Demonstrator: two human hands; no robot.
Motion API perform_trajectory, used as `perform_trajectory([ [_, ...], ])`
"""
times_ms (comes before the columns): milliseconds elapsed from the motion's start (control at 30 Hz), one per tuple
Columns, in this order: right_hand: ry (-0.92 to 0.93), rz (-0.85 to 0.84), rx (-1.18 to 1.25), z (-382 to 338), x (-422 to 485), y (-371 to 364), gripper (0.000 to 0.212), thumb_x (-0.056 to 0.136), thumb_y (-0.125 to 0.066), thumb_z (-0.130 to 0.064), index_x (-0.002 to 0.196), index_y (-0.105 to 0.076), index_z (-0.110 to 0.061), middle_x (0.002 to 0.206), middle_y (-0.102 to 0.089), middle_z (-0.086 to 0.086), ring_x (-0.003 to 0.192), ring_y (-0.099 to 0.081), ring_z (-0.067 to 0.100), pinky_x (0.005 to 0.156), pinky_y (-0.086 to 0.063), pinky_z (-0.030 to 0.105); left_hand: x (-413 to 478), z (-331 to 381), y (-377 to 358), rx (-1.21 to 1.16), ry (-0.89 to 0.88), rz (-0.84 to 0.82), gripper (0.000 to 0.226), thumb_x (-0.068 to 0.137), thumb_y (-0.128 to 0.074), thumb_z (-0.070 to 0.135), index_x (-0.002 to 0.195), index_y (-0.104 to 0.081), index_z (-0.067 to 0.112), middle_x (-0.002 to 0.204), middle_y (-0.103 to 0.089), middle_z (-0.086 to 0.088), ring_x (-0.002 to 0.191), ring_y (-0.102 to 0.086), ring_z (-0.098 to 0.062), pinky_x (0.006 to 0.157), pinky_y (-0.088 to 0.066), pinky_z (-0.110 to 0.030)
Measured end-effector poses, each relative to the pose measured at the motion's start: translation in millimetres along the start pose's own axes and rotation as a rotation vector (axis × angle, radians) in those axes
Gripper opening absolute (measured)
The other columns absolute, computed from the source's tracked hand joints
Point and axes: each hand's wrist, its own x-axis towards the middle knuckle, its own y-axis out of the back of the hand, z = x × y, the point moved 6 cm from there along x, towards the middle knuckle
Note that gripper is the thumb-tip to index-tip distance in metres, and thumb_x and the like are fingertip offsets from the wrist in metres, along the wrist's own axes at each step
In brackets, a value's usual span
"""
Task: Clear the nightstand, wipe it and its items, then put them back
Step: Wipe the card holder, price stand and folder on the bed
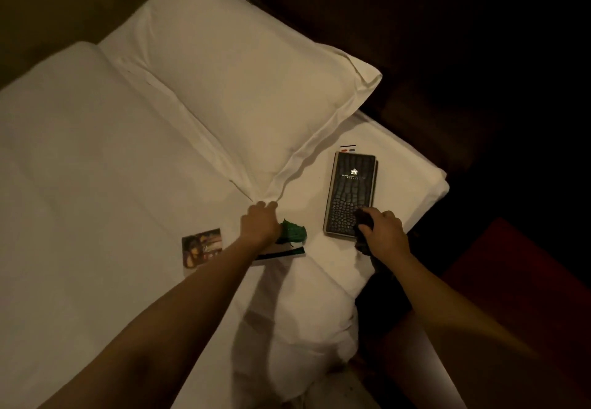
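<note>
Black crocodile-scale leather folder, white crest on it, my dark wiping cloth, crinkled green object, plain white bedding.

You have one view: a wide-angle camera worn on your head. It looks steeply down from above onto a corner of the bed, which runs diagonally across the frame. Your forearms enter from the bottom edge. Your left hand and right hand sit near centre, at arm's reach.
</note>
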Motion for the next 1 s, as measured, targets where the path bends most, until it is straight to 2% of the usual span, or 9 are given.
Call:
perform_trajectory([
  [133,-0.02,0.002,0.009,17.8,13.8,10.2,0.041,0.097,-0.044,-0.029,0.137,-0.041,-0.021,0.128,-0.047,0.019,0.12,-0.043,0.034,0.097,-0.042,0.044,22.8,77.2,1.7,0.089,-0.224,0.009,0.052,0.092,-0.046,0.014,0.142,-0.037,0.019,0.135,-0.049,-0.014,0.123,-0.047,-0.032,0.099,-0.044,-0.044],
  [333,-0.075,0.009,0.03,45.4,34.6,19.4,0.041,0.096,-0.043,-0.03,0.136,-0.041,-0.021,0.127,-0.047,0.019,0.12,-0.042,0.035,0.099,-0.04,0.046,53.1,134.8,-13.1,-0.024,-0.379,-0.064,0.053,0.095,-0.045,0.023,0.146,-0.032,0.022,0.121,-0.053,-0.021,0.107,-0.056,-0.035,0.09,-0.047,-0.04],
  [433,-0.095,0.02,0.059,54.9,42.0,19.3,0.041,0.096,-0.044,-0.029,0.136,-0.042,-0.021,0.127,-0.046,0.019,0.121,-0.042,0.036,0.101,-0.04,0.05,69.7,139.0,-33.9,-0.009,-0.341,-0.114,0.06,0.095,-0.046,0.021,0.149,-0.021,0.024,0.119,-0.053,-0.023,0.105,-0.058,-0.037,0.091,-0.048,-0.042],
  [600,-0.103,0.034,0.053,69.0,48.3,12.2,0.042,0.096,-0.044,-0.029,0.137,-0.041,-0.019,0.128,-0.047,0.019,0.122,-0.042,0.036,0.101,-0.041,0.05,90.9,137.4,-67.2,-0.166,-0.187,-0.171,0.071,0.09,-0.057,0.021,0.146,-0.015,0.009,0.125,-0.055,-0.025,0.113,-0.057,-0.039,0.097,-0.048,-0.048],
  [800,-0.1,0.065,0.05,78.4,50.0,0.0,0.043,0.095,-0.047,-0.026,0.137,-0.043,-0.017,0.126,-0.048,0.019,0.12,-0.044,0.035,0.1,-0.042,0.045,112.1,125.5,-96.6,-0.42,0.037,-0.24,0.079,0.078,-0.073,0.035,0.135,-0.029,0.0,0.135,-0.051,-0.018,0.123,-0.052,-0.033,0.099,-0.045,-0.041],
  [1000,-0.09,0.108,0.037,78.6,49.5,-2.0,0.041,0.096,-0.046,-0.026,0.134,-0.045,-0.013,0.124,-0.052,0.018,0.116,-0.048,0.032,0.099,-0.044,0.041,117.4,116.2,-112.0,-0.791,0.139,-0.401,0.081,0.069,-0.081,0.03,0.135,-0.041,0.005,0.135,-0.053,-0.016,0.124,-0.052,-0.03,0.106,-0.044,-0.045],
])
